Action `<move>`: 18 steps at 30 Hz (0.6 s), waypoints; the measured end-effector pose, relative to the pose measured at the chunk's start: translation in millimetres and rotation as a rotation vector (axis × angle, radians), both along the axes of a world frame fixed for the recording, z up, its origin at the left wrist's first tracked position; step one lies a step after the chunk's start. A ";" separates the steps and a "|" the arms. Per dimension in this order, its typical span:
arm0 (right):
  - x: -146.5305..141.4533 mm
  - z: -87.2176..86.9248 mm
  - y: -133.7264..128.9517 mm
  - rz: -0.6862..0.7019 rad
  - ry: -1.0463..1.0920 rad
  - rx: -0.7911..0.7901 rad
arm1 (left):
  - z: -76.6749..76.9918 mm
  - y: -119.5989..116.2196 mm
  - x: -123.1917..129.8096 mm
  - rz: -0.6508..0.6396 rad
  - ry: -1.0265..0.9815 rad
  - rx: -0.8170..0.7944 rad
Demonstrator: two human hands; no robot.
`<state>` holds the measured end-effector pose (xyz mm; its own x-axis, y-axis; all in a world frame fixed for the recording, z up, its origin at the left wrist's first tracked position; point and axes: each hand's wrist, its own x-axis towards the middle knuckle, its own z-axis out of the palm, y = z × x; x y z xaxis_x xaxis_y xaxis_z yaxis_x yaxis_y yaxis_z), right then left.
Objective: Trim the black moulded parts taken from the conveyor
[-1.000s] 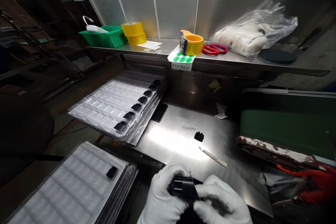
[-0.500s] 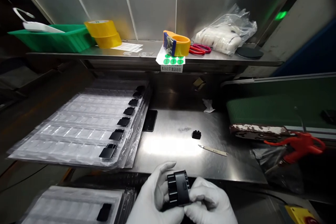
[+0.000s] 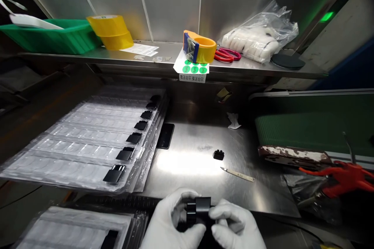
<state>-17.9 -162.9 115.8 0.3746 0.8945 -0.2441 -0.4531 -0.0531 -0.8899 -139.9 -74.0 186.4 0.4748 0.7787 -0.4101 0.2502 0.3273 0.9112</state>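
Note:
Both hands wear white gloves at the bottom centre. My left hand [image 3: 173,221] curls round the left side of a black plastic part [image 3: 198,209], holding it between thumb and fingers. My right hand [image 3: 236,225] is at the part's right side, thumb and index finger bent close together; whether they grip anything is hard to make out. Beyond the hands, a small black block [image 3: 219,155] and a pale-handled blade marked A30 [image 3: 238,174] lie on the metal table [image 3: 187,186].
Left, stacked clear trays [image 3: 78,144] hold black parts; a second tray stack [image 3: 73,229] sits lower. A dark flat object [image 3: 165,136] lies beside them. The shelf [image 3: 163,56] bears tape, scissors and a green basket. Right are a green conveyor [image 3: 315,128] and red air gun [image 3: 344,179].
The black part has turned in my left hand and now shows a smooth, flatter face. My right fingertips have drawn slightly away from its lower edge. The camera view has shifted a little.

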 end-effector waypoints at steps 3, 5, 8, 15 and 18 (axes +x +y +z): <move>21.0 7.6 10.6 0.193 0.298 -0.030 | -4.8 1.9 6.6 -0.069 0.063 0.273; 35.3 10.5 17.6 0.309 0.458 -0.043 | -12.1 3.4 11.8 -0.139 0.058 0.474; 53.1 10.1 24.4 0.328 0.546 -0.042 | -23.7 3.8 25.1 -0.089 0.050 0.581; 72.0 -4.5 22.0 0.086 0.164 0.028 | -21.9 -1.1 65.9 0.124 -0.311 -0.234; 76.1 -10.7 14.6 0.107 -0.171 0.088 | -18.8 -2.0 73.3 0.111 -0.459 -0.321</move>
<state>58.2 -148.2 105.1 0.3058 0.9463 -0.1047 -0.2908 -0.0119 -0.9567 -66.6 -76.0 167.6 0.5826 0.7046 -0.4051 -0.1996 0.6072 0.7691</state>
